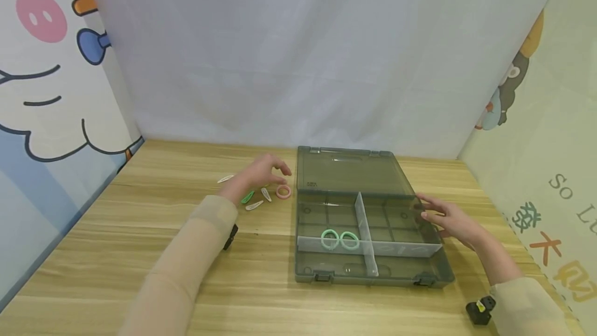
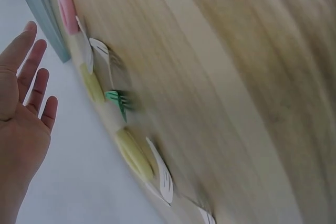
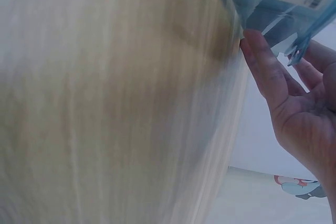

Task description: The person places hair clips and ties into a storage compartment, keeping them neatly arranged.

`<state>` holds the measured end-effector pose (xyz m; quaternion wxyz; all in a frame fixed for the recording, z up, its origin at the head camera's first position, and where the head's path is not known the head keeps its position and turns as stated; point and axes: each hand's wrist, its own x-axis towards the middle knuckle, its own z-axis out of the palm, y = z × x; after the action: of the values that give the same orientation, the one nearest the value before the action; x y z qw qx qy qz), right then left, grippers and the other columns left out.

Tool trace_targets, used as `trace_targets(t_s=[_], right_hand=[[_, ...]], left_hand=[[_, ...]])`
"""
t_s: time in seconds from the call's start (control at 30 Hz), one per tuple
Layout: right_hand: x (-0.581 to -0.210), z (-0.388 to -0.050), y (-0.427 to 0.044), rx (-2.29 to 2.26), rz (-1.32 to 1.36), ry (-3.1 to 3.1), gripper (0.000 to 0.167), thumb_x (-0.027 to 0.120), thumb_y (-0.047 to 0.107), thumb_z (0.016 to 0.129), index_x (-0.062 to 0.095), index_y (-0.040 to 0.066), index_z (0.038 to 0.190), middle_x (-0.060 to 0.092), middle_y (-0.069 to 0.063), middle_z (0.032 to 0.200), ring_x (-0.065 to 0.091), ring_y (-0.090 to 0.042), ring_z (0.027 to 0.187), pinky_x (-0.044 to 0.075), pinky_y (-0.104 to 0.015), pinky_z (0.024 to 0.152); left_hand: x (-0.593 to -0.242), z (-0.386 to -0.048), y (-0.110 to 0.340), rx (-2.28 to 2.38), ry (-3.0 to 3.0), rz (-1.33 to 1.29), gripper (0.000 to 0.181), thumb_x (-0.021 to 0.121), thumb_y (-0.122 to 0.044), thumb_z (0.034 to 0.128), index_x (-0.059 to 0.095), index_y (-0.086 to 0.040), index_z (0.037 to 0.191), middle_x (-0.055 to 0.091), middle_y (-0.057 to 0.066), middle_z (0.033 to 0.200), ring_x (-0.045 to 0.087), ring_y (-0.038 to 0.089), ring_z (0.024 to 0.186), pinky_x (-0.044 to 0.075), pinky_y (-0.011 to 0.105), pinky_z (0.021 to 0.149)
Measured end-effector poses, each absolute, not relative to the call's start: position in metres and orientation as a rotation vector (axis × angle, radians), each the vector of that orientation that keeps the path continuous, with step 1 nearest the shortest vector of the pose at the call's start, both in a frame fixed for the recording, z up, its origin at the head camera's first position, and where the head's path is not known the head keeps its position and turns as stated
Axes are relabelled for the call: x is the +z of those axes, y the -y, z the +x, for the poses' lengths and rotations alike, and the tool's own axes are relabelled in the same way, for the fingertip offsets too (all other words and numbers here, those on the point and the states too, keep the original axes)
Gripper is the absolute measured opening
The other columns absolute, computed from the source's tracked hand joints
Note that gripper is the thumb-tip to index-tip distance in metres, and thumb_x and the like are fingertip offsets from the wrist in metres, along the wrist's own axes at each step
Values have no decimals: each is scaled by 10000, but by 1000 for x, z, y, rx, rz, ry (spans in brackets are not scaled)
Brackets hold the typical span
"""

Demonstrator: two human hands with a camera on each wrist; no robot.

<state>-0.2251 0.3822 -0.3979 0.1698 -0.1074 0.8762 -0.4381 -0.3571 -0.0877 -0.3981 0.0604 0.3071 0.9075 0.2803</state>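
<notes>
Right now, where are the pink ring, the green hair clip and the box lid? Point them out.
Pink ring (image 2: 71, 11): left wrist view, side of its band.
Green hair clip (image 1: 247, 197): head view, middle of its body.
Box lid (image 1: 350, 172): head view, middle of its panel.

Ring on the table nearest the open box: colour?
Pink; the ring shows best in the head view.

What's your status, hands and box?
Left hand empty, near pink hair tie. Right hand at right side of open divided box. Two green hair ties inside. No obstruction visible.
</notes>
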Motion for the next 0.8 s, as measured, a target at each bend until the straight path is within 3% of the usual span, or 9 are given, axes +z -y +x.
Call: trace_targets(t_s=[0.53,0.8], right_hand=[[-397,-225,-383,-1249,-315,-2495,647,459,298,1003,130,82,1516,104,-295,1523,271,-540,1303,477,-580,821],[-399,-225,-382,-1251,-326,-2491,648,457,296,1004,124,84,1518,107,-298,1521,266,-541,1305,471,-592,823]], left_hand=[[-416,-362,88,748,-2781,891,247,745,-253,815,721,-115,1017,689,37,1079,587,245,1065,430,404,956],[-413,-356,87,705,-2774,905,149,727,-195,835,733,-115,961,704,10,882,608,172,866,466,359,838]])
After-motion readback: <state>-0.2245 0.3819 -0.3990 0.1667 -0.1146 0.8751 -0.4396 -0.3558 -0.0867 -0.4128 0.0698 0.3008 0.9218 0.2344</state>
